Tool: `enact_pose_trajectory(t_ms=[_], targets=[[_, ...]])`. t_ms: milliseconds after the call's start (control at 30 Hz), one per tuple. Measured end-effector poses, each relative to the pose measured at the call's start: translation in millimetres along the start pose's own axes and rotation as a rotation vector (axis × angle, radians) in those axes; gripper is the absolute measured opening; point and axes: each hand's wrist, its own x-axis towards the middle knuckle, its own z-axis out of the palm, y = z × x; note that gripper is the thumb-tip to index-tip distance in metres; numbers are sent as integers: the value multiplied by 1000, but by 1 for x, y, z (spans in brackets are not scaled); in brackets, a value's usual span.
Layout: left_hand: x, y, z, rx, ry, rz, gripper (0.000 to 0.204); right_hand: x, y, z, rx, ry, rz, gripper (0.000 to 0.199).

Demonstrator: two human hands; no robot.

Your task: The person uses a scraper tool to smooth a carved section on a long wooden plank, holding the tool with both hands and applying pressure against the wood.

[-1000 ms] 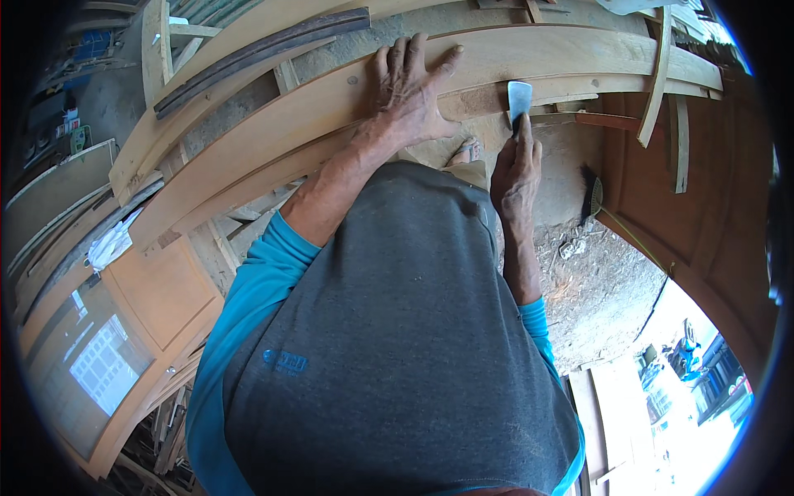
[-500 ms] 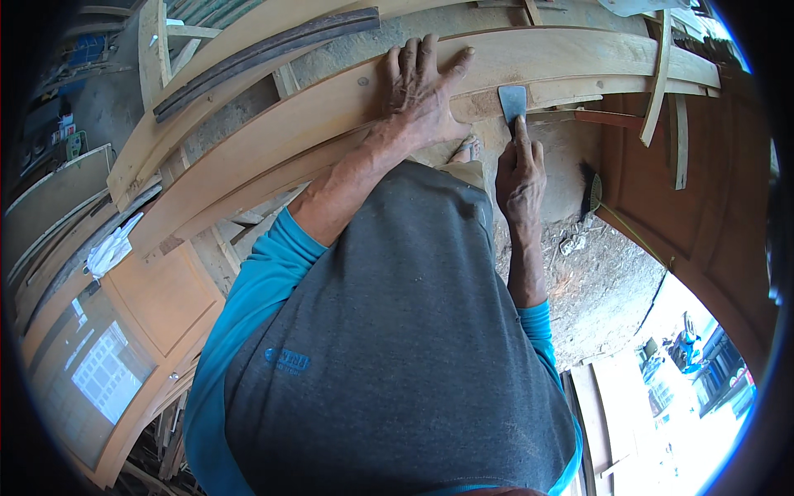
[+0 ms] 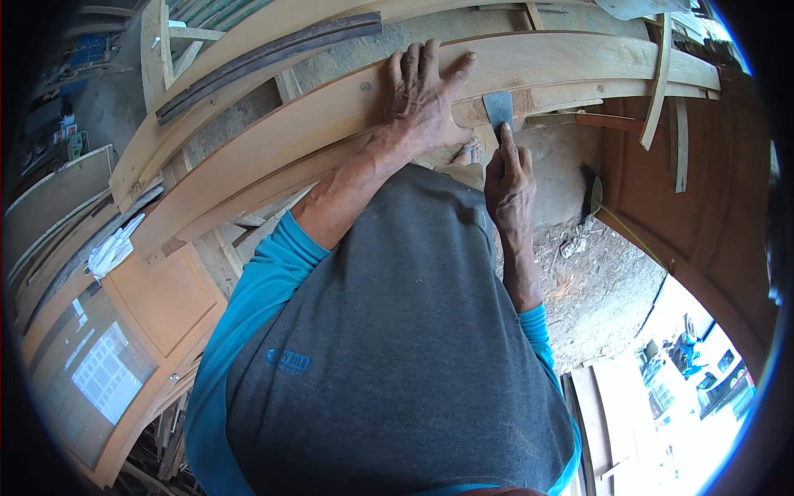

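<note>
A long pale wooden board (image 3: 289, 116) with a stepped near edge runs across the view in front of me. My left hand (image 3: 422, 95) lies on its face with the fingers and thumb spread apart. In my right hand (image 3: 511, 186) is a putty knife (image 3: 499, 109), its wide grey blade laid against the near edge of the board. My index finger stretches along the tool toward the blade, and the palm hides most of the handle. Around the blade the wood shows a rougher, browner patch (image 3: 470, 112).
A dark strip of wood (image 3: 273, 62) rests on another plank beyond the board. Upright brown panels (image 3: 678, 190) stand at the right, with a thin slat (image 3: 659, 91) crossing the board's end. At lower left is a door with a glass pane (image 3: 103, 380); a white cloth (image 3: 114, 248) lies above it.
My right hand has drawn the putty knife a little to the left and nearer along the board's edge. The left hand stays spread in nearly the same spot.
</note>
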Motion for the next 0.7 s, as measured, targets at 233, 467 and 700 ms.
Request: enact_pose_trajectory(t_ms=[233,467,700], targets=[[1,2,-4,-2,1,-1,119,-4,0,5,-5,-15,-28,58],[2,2,-3,-8,6,9,119,-8,-4,8,32,-44,-48,56],[2,2,-5,-13,1,16,119,-11,-7,13,46,-6,-83,55]])
